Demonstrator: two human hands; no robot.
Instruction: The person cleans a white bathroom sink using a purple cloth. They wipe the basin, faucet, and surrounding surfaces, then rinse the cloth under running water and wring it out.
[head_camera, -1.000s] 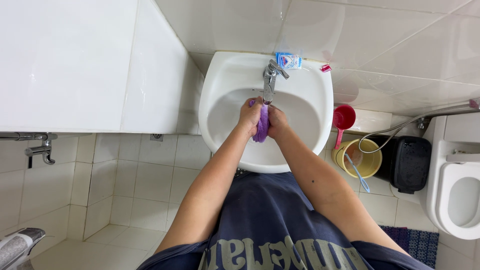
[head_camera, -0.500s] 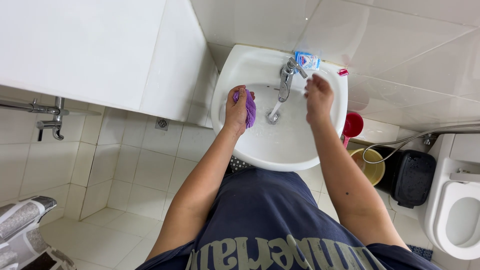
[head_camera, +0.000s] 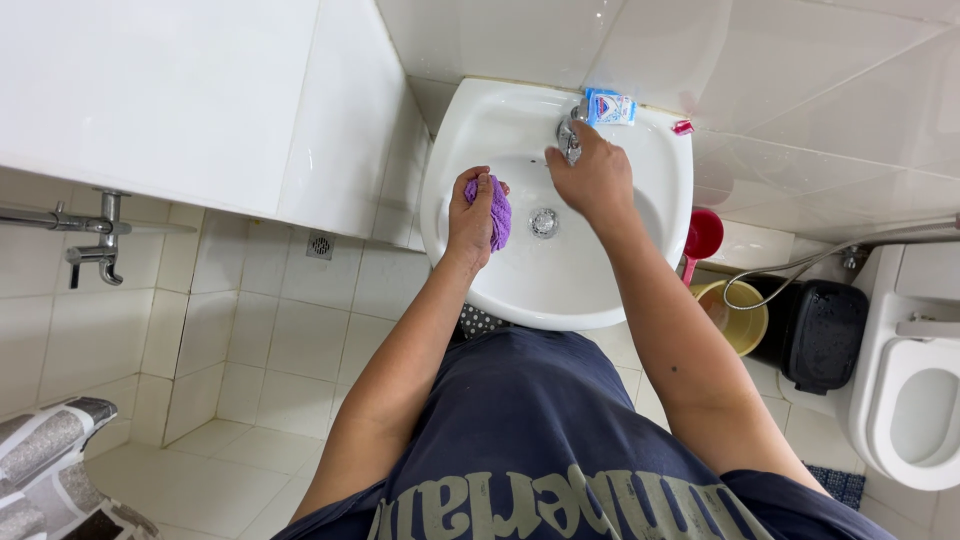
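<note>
Hands over white sink (head_camera: 640, 300).
Left hand (head_camera: 472, 218) clenched on purple cloth (head_camera: 498, 212) above basin (near drain (head_camera: 543, 222)); right hand (head_camera: 592, 178) on tap (head_camera: 568, 135), grip around it unclear.

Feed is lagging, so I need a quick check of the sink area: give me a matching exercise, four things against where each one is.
Things:
1 purple cloth
2 blue soap packet
3 red scoop
4 yellow bucket

Places:
A on the floor, right of the sink
B in the left hand
C on the rim behind the tap
D just outside the sink's right edge

Pairs: 1-B, 2-C, 3-D, 4-A
</note>
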